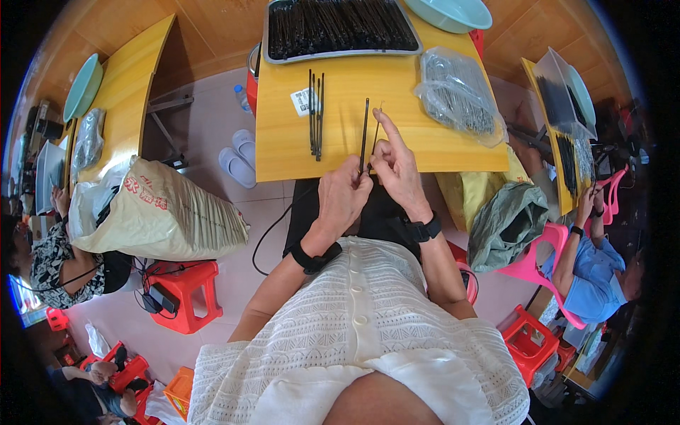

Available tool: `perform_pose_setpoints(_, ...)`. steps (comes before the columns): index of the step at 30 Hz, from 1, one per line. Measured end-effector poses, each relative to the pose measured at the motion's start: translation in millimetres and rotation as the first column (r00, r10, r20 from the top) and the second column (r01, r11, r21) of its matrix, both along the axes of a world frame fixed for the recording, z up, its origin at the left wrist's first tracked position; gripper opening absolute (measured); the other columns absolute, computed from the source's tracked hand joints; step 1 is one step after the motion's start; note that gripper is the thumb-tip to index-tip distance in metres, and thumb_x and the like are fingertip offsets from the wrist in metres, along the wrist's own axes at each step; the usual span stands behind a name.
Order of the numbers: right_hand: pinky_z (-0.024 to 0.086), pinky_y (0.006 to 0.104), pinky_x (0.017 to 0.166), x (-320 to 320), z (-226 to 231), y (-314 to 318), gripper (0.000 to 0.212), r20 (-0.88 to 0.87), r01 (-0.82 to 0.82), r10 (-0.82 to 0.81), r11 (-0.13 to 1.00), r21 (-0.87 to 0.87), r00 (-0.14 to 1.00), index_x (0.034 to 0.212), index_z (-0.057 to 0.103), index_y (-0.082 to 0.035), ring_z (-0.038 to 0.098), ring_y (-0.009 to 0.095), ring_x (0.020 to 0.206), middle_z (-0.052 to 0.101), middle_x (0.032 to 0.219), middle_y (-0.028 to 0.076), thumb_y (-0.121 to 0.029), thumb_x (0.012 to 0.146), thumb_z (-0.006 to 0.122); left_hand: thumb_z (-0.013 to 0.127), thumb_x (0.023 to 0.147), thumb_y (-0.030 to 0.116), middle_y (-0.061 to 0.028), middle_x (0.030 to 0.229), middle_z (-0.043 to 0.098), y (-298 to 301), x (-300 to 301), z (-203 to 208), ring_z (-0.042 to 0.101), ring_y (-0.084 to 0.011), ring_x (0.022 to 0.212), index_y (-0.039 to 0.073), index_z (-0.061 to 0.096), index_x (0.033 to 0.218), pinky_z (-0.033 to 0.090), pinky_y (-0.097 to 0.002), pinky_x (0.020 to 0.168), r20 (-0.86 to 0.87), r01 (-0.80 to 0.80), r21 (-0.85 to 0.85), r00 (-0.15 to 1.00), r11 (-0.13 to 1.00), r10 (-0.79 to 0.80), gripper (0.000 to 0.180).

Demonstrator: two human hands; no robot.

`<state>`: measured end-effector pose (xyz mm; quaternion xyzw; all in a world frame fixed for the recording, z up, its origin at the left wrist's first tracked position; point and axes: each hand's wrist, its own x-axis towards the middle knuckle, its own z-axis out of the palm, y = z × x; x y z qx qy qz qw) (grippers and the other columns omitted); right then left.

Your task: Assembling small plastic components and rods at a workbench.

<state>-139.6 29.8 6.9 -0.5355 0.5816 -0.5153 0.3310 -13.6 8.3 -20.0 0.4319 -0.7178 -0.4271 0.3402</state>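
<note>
Above my lap, at the table's near edge, my left hand (341, 193) is closed around the lower end of a thin black rod (365, 127). The rod points up toward the far side of the table. Right beside it, my right hand (400, 172) pinches a thinner dark wire (376, 133) with a small hooked tip. Its index finger stretches along the wire toward that tip. The two hands nearly meet where the lower ends come together; the fingers hide those ends. A few loose black rods (316, 117) lie on the yellow table, left of my hands.
A metal tray (340, 54) piled with black rods sits at the table's far side. To the right are a clear plastic bag (460, 92) of thin wires and a pale blue basin (453, 13). A white label (302, 103) lies under the loose rods. Other people work at both sides.
</note>
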Motion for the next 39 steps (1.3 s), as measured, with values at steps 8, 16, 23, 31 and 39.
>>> perform_pose_setpoints(8, 0.027, 0.0214, 0.048, -2.3, -2.3, -0.2, 0.065, -0.002, -0.006, 0.006, 1.000, 0.019, 1.000, 0.134, 0.032, -0.005, 0.031, 0.007, 0.050, 0.030, 0.056, -0.001, 0.009, 0.072, 0.043, 0.057, 0.073, 0.008, -0.0154, 0.050, 0.045, 1.1, 0.5, 12.6, 0.050, -0.0346, 0.048, 0.002, 0.046, 0.069, 0.037, -0.0396, 0.045, 0.057, -0.013, 0.037, 0.998, 0.999, 0.010, 0.013)
perform_pose_setpoints(16, 0.028, 0.0210, 0.048, 3.9, -5.2, -0.6, 0.064, 0.018, 0.044, -0.045, 0.998, 0.035, 0.999, 0.134, 0.032, -0.006, 0.032, 0.007, 0.051, 0.032, 0.056, -0.001, 0.007, 0.072, 0.044, 0.059, 0.070, 0.007, -0.0121, 0.047, 0.042, 4.7, -1.6, 6.6, 0.045, -0.0283, 0.040, 0.003, 0.044, 0.066, 0.035, -0.0354, 0.041, 0.068, -0.073, -0.209, 0.994, 0.975, 0.089, 0.016)
perform_pose_setpoints(23, 0.031, 0.0202, 0.048, 3.1, -6.6, 2.4, 0.063, 0.057, 0.054, -0.056, 0.998, 0.030, 0.997, 0.134, 0.031, -0.006, 0.032, 0.006, 0.051, 0.033, 0.058, -0.002, 0.007, 0.074, 0.045, 0.057, 0.075, 0.006, -0.0087, 0.049, 0.047, 3.7, 0.9, 5.7, 0.048, -0.0159, 0.042, 0.001, 0.050, 0.072, 0.037, -0.0305, 0.042, 0.099, -0.032, -0.037, 0.994, 0.999, 0.035, 0.010)
perform_pose_setpoints(31, 0.034, 0.0172, 0.047, 3.3, -13.1, -0.4, 0.058, 0.202, 0.062, -0.070, 0.997, 0.046, 0.977, 0.133, 0.032, -0.006, 0.039, 0.003, 0.053, 0.041, 0.060, -0.003, 0.006, 0.080, 0.050, 0.052, 0.086, 0.008, -0.0012, 0.063, 0.057, -6.1, 8.6, -8.6, 0.051, -0.0041, 0.055, 0.001, 0.054, 0.088, 0.043, -0.0194, 0.047, -0.180, 0.169, 0.316, 0.977, 0.933, -0.116, 0.007)
perform_pose_setpoints(39, 0.035, 0.0202, 0.044, 7.2, -10.0, 3.4, 0.039, 0.282, 0.224, -0.252, 0.966, 0.128, 0.926, 0.116, 0.048, -0.001, 0.041, 0.003, 0.048, 0.048, 0.063, -0.002, 0.001, 0.078, 0.057, 0.055, 0.085, 0.008, -0.0012, 0.066, 0.057, -12.5, 4.2, -2.7, 0.053, -0.0058, 0.057, 0.003, 0.054, 0.087, 0.047, -0.0193, 0.050, -0.324, 0.157, 0.489, 0.946, 0.858, 0.011, 0.006)
